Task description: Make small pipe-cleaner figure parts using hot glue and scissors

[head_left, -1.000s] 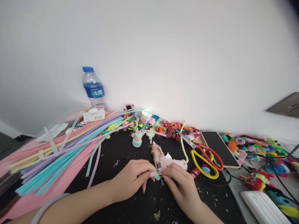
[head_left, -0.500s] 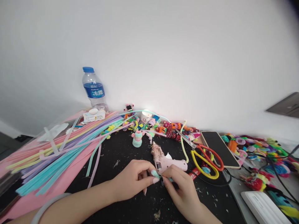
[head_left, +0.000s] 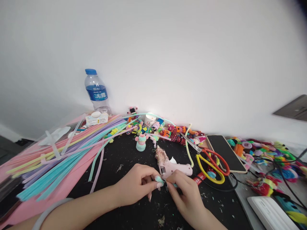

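My left hand [head_left: 141, 183] pinches a short, fuzzy mint-green pipe cleaner piece [head_left: 158, 179] between thumb and fingers. From the other side my right hand [head_left: 185, 190] is closed on the same piece, its thumb and forefinger at a small black part [head_left: 165, 183]. The fingers hide most of what lies between them. Just beyond the hands a pale pink glue gun [head_left: 176, 168] lies on its side, its nozzle crusted with brown residue. Behind it stands a small mint-green figure [head_left: 141, 144] with pink ears.
Red-and-yellow-handled scissors [head_left: 211, 169] lie right of the glue gun, beside a phone [head_left: 225, 152]. Bundled pipe cleaners [head_left: 72, 155] spread over the left side. A water bottle [head_left: 96, 91] stands at the wall. Colourful figures [head_left: 168, 131] line the back. A black cable [head_left: 225, 190] loops at right.
Both hands stay in nearly the same place. The fuzzy mint-green piece between them has tilted very slightly.
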A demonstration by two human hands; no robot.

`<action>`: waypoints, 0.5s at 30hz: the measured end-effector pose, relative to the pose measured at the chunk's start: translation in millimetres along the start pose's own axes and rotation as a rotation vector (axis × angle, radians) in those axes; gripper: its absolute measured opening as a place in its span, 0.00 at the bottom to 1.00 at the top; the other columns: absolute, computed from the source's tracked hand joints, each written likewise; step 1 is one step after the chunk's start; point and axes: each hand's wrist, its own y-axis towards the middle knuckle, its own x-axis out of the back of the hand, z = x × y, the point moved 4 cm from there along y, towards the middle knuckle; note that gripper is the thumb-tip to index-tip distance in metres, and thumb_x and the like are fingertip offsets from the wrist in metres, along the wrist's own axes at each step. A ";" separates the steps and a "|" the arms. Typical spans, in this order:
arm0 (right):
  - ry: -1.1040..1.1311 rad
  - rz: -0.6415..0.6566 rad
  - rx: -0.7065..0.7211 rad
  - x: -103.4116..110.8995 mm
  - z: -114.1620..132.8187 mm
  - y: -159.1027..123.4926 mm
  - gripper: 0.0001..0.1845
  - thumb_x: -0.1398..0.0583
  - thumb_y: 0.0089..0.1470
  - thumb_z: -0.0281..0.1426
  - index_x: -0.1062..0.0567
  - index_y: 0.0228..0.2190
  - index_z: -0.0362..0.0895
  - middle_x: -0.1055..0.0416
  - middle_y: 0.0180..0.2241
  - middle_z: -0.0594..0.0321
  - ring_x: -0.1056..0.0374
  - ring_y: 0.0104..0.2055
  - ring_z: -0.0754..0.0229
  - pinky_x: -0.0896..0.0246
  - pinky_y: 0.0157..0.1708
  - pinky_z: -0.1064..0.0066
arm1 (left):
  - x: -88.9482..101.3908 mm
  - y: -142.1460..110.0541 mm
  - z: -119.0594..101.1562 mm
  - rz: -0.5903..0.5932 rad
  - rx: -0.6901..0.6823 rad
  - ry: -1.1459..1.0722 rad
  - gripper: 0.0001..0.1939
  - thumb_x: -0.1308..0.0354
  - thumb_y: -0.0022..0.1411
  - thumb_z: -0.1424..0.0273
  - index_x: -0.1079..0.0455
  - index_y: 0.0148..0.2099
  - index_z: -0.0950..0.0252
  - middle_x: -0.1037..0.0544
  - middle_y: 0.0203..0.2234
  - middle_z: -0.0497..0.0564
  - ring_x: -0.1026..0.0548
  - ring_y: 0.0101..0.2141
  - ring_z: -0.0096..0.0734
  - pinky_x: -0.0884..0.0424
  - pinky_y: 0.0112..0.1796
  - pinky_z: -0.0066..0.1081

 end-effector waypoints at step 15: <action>0.028 0.079 -0.034 -0.8 -1.9 1.7 0.08 0.47 0.57 0.23 0.29 0.33 0.43 0.31 0.28 0.61 0.34 0.30 0.61 0.40 0.29 0.72 | -0.2 -1.3 -5.8 0.017 -0.062 0.105 0.08 0.49 0.59 0.72 0.32 0.29 0.68 0.30 0.22 0.46 0.30 0.18 0.22 0.34 0.23 0.21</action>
